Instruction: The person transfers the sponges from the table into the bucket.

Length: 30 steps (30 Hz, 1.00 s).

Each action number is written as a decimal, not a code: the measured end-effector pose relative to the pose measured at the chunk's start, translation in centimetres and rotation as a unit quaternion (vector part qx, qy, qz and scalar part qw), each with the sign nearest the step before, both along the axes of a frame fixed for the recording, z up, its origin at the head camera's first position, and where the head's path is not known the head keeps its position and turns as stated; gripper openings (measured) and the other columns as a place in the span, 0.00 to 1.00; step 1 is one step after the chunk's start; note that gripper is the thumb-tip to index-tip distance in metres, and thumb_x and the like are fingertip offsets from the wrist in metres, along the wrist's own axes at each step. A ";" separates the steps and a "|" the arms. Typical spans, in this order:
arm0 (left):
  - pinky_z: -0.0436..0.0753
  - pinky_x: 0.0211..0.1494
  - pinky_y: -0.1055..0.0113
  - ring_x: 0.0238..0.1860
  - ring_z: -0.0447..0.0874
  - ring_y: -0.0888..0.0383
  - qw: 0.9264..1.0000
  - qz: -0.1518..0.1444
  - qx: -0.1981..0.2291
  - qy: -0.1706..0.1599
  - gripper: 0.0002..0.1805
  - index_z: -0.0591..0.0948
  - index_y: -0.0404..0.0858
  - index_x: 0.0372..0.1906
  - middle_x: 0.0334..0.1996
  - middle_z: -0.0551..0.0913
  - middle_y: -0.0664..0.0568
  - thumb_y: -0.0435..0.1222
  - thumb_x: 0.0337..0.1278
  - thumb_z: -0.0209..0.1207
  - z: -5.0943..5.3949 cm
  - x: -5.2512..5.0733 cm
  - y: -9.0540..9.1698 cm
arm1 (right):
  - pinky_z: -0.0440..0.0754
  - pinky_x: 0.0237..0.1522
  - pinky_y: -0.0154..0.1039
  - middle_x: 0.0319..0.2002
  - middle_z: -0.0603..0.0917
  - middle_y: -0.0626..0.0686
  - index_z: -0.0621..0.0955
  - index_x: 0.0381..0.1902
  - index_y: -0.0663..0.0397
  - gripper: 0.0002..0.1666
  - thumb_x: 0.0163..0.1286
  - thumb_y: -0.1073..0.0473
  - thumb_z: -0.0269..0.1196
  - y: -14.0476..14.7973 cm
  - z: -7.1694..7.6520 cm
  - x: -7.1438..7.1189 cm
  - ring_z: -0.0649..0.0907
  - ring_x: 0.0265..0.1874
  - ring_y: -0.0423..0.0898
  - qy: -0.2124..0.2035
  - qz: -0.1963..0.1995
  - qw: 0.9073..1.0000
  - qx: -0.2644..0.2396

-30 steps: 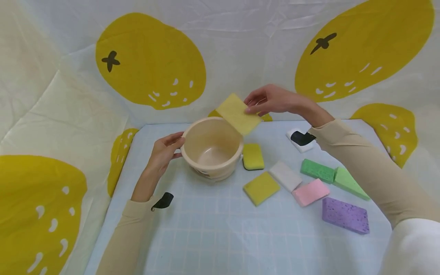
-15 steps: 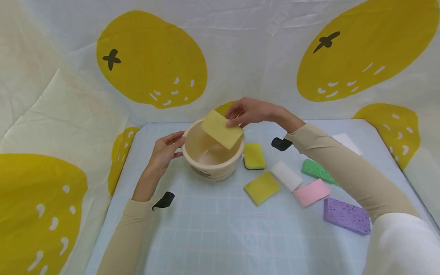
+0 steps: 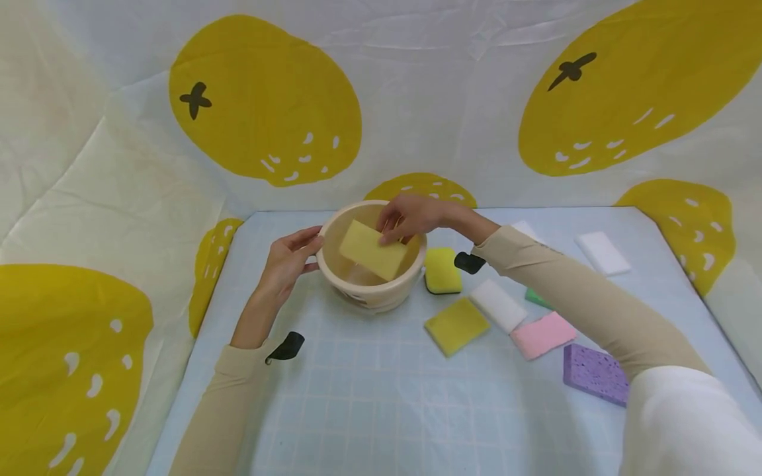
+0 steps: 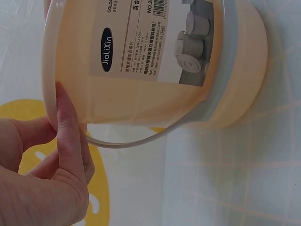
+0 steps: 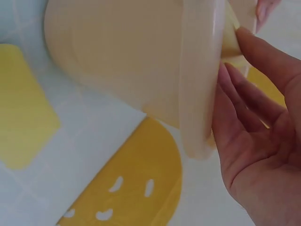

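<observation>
A cream plastic bucket stands at the back middle of the table. My left hand grips its left rim, thumb on one side and fingers on the other. The left wrist view shows the bucket's printed label and its thin handle. My right hand reaches over the far right rim and pinches a thin yellow sponge cloth. This cloth slants inside the bucket's mouth. In the right wrist view the rim hides most of the cloth.
Right of the bucket lie a yellow scouring sponge, a flat yellow piece, a white block, a pink sponge and a purple sponge. Another white block lies farther right. My right sleeve partly covers a green sponge.
My right hand has moved left and down, bringing the yellow sponge cloth from above the bucket's far right rim into its mouth. The left hand keeps its grip on the rim.
</observation>
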<state>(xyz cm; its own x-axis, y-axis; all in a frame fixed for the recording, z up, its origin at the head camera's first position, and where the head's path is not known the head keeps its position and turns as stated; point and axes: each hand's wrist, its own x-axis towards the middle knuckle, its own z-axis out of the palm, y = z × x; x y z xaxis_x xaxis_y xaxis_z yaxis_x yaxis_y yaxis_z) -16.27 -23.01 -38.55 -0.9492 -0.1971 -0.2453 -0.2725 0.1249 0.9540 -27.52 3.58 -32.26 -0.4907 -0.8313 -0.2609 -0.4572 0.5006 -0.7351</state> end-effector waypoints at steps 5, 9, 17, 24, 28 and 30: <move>0.88 0.44 0.67 0.49 0.81 0.57 1.000 -0.005 0.006 0.009 0.23 0.79 0.40 0.68 0.62 0.80 0.46 0.40 0.72 0.62 -0.1 0.0 0.0 | 0.87 0.42 0.39 0.47 0.85 0.58 0.82 0.53 0.64 0.17 0.71 0.61 0.69 -0.6 -0.7 0.1 0.85 0.40 0.49 -0.002 0.013 1.000 0.018; 0.88 0.45 0.67 0.50 0.81 0.56 1.000 -0.003 0.003 0.003 0.24 0.79 0.41 0.68 0.62 0.80 0.47 0.41 0.72 0.62 -0.1 0.0 0.1 | 0.85 0.38 0.36 0.45 0.85 0.58 0.82 0.51 0.64 0.15 0.72 0.61 0.69 -1.3 -1.3 0.2 0.83 0.37 0.46 0.013 0.025 0.999 0.031; 0.88 0.45 0.68 0.51 0.81 0.55 1.000 0.001 0.007 0.002 0.23 0.79 0.41 0.68 0.62 0.80 0.47 0.41 0.72 0.62 -0.1 0.1 0.1 | 0.83 0.35 0.34 0.40 0.86 0.59 0.83 0.45 0.67 0.13 0.69 0.63 0.71 -2.8 -2.7 0.5 0.82 0.29 0.45 0.061 0.063 0.996 0.027; 0.88 0.45 0.67 0.52 0.81 0.54 1.000 0.005 0.001 -0.004 0.24 0.79 0.43 0.68 0.62 0.80 0.48 0.42 0.72 0.63 0.0 0.1 0.1 | 0.84 0.39 0.37 0.42 0.88 0.58 0.85 0.46 0.66 0.15 0.67 0.60 0.72 -3.8 -3.9 0.9 0.85 0.27 0.45 0.126 0.086 0.985 0.077; 0.88 0.45 0.68 0.52 0.81 0.55 1.000 0.005 0.003 -0.002 0.24 0.79 0.43 0.68 0.62 0.80 0.48 0.42 0.72 0.63 0.0 0.1 0.2 | 0.83 0.44 0.38 0.43 0.88 0.57 0.85 0.46 0.64 0.16 0.67 0.58 0.73 -4.1 -4.7 1.1 0.85 0.32 0.47 0.130 0.087 0.983 0.094; 0.88 0.45 0.68 0.51 0.81 0.55 1.000 0.003 0.005 0.000 0.24 0.79 0.42 0.68 0.62 0.80 0.48 0.42 0.72 0.63 0.0 0.1 0.2 | 0.82 0.47 0.39 0.44 0.88 0.57 0.85 0.47 0.64 0.16 0.67 0.58 0.73 -4.3 -5.1 1.2 0.84 0.37 0.48 0.130 0.085 0.983 0.101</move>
